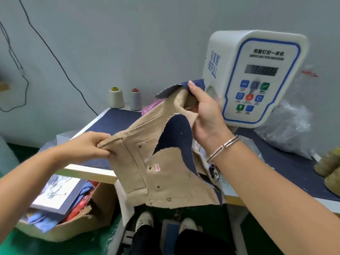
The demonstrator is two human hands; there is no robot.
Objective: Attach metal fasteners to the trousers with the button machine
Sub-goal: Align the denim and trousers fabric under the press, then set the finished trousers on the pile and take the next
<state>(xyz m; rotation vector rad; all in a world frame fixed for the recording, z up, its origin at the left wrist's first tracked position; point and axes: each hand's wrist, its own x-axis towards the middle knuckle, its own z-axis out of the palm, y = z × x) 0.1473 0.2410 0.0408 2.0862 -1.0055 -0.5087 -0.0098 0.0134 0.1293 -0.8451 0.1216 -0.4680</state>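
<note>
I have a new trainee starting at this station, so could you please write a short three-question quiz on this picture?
1. True or false: the trousers lie flat on the table.
2. Which hand wears a bracelet? A) left B) right
3. What two things stand at the table's far corner, by the wall?

Key:
1. False: the left hand and right hand hold them up, before the button machine.
2. B.
3. Thread cones: one cream, one grey.
</note>
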